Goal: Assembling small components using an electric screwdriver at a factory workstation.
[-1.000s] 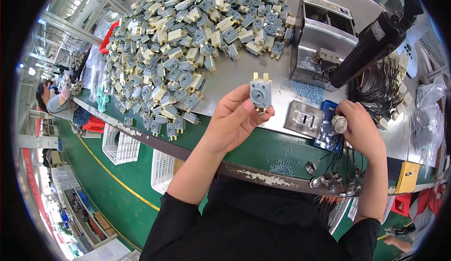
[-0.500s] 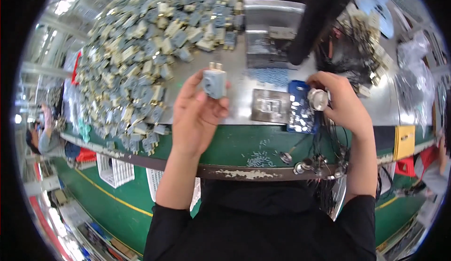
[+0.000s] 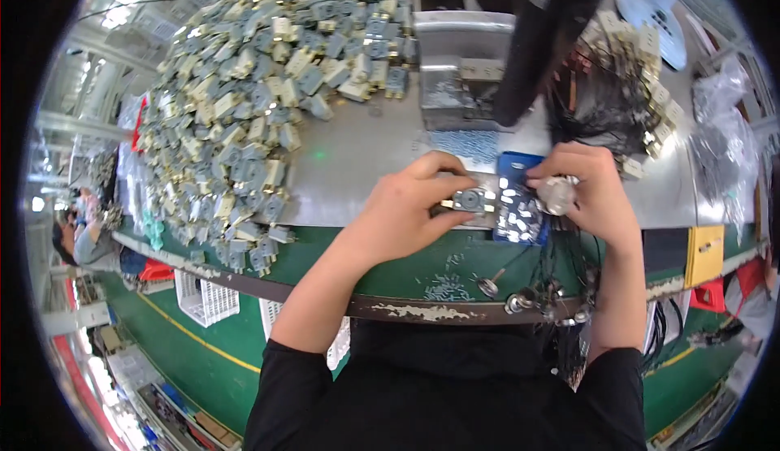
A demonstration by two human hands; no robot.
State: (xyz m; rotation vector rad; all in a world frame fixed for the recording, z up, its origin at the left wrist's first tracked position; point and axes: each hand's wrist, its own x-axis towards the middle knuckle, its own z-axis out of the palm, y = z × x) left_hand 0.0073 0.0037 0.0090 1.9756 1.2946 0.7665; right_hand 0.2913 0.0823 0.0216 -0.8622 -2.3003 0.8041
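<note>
My left hand (image 3: 414, 203) is closed on a small grey plug-like block (image 3: 473, 201), gripped between thumb and fingers. The block lies sideways with brass pins and a round recess facing up. It is over the metal plate, which my hand mostly hides. My right hand (image 3: 597, 187) is closed around a round silver metal piece (image 3: 556, 196), slightly blurred, at the right edge of a blue tray (image 3: 512, 161). Small shiny metal parts (image 3: 520, 217) lie in that tray, just right of the block.
A large heap of grey and cream blocks (image 3: 244, 118) covers the left of the bench. Small blue pins (image 3: 467, 144) lie beyond my hands, near a metal bin (image 3: 459, 24). A dark post (image 3: 544, 45) slants overhead. Corded metal knobs (image 3: 528, 301) sit at the front edge.
My left hand has moved right with the grey block, turning it from upright to sideways over the metal plate. My right hand stays by the tray, still holding the round metal piece.
</note>
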